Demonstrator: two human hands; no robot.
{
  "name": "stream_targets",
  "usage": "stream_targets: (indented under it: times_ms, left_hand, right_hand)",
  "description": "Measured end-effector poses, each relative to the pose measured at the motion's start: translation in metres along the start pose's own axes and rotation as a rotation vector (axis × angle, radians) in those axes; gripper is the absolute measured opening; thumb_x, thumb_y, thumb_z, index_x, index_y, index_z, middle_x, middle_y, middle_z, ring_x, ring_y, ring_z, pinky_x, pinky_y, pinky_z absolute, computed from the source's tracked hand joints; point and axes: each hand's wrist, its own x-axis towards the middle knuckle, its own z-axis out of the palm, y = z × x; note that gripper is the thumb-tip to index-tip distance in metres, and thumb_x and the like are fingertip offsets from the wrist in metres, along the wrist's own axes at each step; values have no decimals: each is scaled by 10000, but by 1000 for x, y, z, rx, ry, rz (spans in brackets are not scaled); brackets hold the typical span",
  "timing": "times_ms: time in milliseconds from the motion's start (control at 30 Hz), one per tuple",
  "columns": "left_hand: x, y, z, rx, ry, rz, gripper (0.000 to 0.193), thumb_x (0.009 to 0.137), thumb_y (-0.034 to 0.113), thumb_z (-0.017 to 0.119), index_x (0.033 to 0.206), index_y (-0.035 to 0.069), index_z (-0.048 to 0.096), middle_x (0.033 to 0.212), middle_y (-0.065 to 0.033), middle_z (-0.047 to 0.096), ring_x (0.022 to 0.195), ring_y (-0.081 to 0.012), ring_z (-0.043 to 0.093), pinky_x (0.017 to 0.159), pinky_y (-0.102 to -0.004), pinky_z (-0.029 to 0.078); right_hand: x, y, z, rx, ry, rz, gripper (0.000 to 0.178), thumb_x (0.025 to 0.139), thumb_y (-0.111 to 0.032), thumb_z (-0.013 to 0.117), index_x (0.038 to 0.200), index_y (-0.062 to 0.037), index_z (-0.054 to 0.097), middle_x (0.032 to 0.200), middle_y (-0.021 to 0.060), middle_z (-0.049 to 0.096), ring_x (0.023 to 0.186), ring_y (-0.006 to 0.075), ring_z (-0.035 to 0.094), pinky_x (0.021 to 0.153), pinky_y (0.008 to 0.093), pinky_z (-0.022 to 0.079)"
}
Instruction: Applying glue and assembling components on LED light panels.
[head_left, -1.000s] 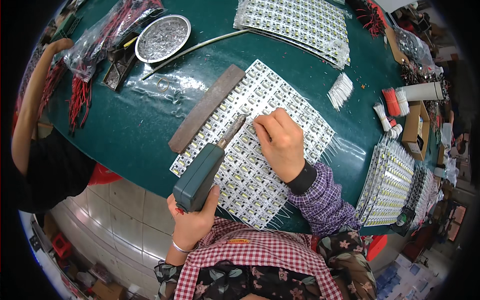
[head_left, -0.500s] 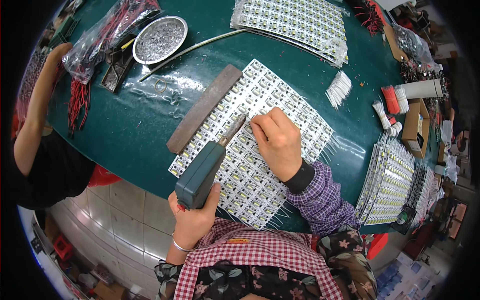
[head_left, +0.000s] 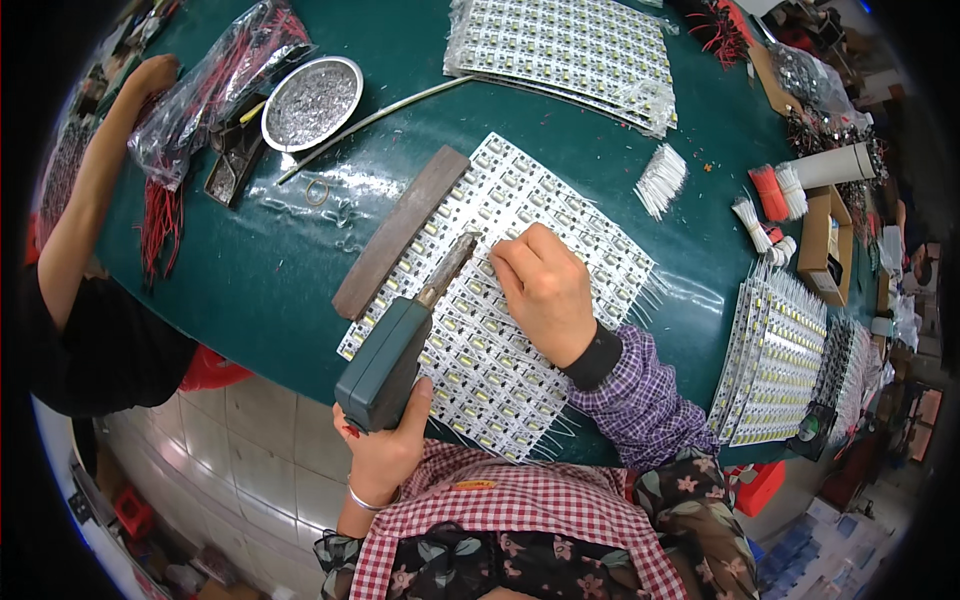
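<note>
Resting on the green tabletop [head_left: 240, 270] in the head view, a white panel of small circuit boards [head_left: 480, 385] lies flat and slanted before the person, with a brown bar [head_left: 400, 235] along its upper-left edge. Above the panel, the left hand [head_left: 385, 450] has its grip closed around the lower end of a dark green soldering gun [head_left: 385, 355]. The right hand [head_left: 545, 295] has its thumb and index finger pinched together over the boards; I cannot tell what, if anything, sits between those 2 fingertips.

The gun's long axis runs from lower left to upper right, its metal tip [head_left: 447, 268] pointing toward the pinched fingers; whether it touches a board is unclear. The panel's longer sides seem to run nearly the same way, as does the bar.

The gun should feel rigid and moderately heavy, best taken by its handle, since the metal may be hot. The panel is probably light, thin and fragile, best lifted by 2 opposite edges, clear of the white wires [head_left: 650, 300].
</note>
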Motion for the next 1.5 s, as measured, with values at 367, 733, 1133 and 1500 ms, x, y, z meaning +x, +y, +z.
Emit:
stream_targets:
  times_ms: [367,733,1133,1500]
  left_hand:
    - [6,-21,4,-29,47,154,319,826,-122,697,1131,-65,625,878,-84,638,573,-95,547,492,-246,417]
    - [-1,-11,0,-76,13,-164,356,847,103,818,1093,-35,601,995,-72,689,847,-158,650,800,-315,489]
    - [-1,-7,0,-150,10,-130,300,855,115,813,1058,-32,649,980,-81,693,847,-157,653,773,-316,502]
    - [3,-5,-2,-53,-20,-25,234,853,104,809,1014,-21,693,931,-51,724,788,-133,673,739,-297,501]
  right_hand:
    - [-1,106,-93,-380,217,220,126,806,-54,755,905,-34,680,877,94,584,866,308,603,730,407,503]
    - [0,128,-85,-492,257,125,75,802,-52,753,845,-41,691,861,56,622,860,271,592,741,382,503]
    - [5,114,-93,-485,300,86,87,834,-10,708,869,-30,631,836,106,602,822,310,580,738,416,480]
    - [19,13,-39,96,68,-49,107,816,17,731,901,-22,679,825,107,603,800,294,613,690,386,503]
